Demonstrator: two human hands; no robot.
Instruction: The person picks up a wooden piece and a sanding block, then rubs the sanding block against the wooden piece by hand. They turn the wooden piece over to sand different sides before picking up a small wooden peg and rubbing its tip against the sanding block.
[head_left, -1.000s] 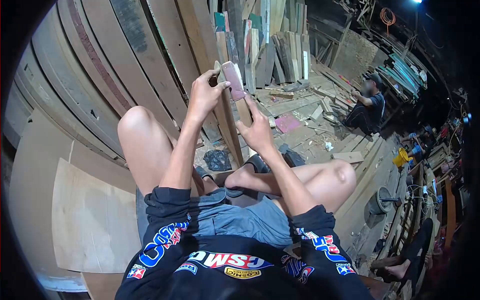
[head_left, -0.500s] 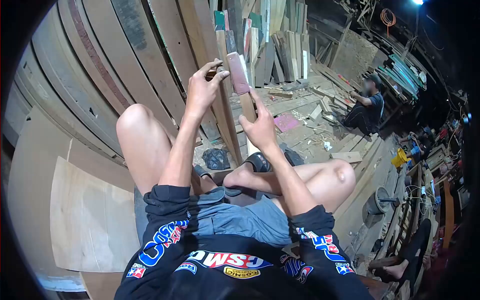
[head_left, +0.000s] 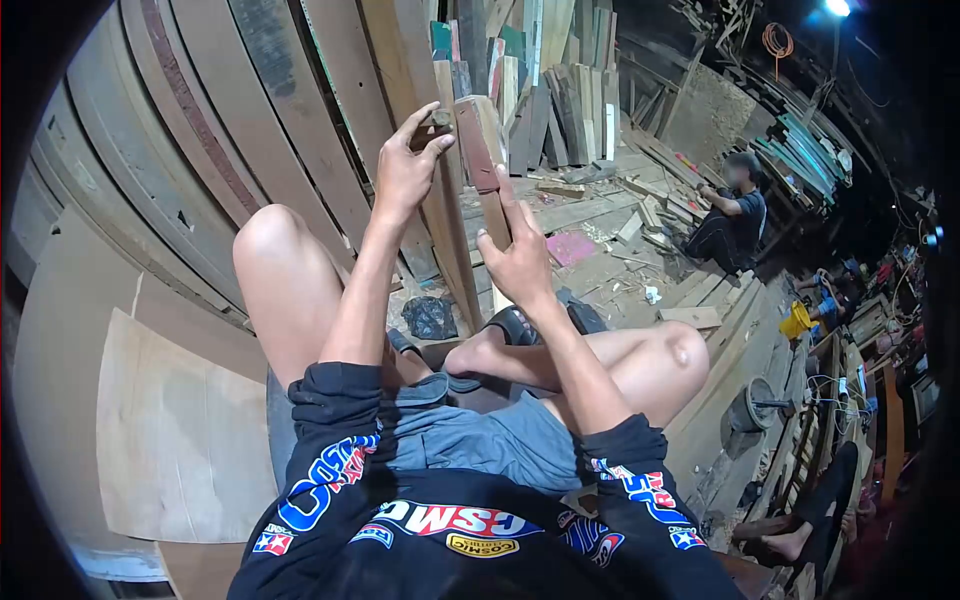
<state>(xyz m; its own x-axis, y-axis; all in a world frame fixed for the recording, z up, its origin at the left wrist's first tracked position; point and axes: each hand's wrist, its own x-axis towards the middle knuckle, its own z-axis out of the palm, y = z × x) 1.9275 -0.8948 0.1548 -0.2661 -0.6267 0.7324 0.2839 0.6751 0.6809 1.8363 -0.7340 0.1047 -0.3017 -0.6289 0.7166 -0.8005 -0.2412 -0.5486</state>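
Observation:
My left hand [head_left: 405, 170] has its thumb and forefinger round the top end of a long brown wooden plank [head_left: 455, 255], which stands upright between my legs. Close to its right, my right hand [head_left: 518, 255] grips a flat piece with a reddish-brown face [head_left: 474, 148] and a paler side, forefinger stretched along its lower end. A narrow wooden bar [head_left: 495, 213] shows below that piece, partly behind the fingers. The upper ends of plank and piece stand side by side.
Tall boards [head_left: 300, 130] lean on my left, over a curved pale sheet [head_left: 180, 430]. Offcuts and shavings litter the floor around a pink sheet [head_left: 572, 248]. A black plastic bag [head_left: 430, 317] lies by my feet. Another person [head_left: 735, 215] sits at the right, beyond a bucket [head_left: 755, 405].
The reddish piece in my right hand has turned, so its red face looks narrower and more of the pale side shows. My right forefinger has shifted slightly up and left. My left hand stays nearly still.

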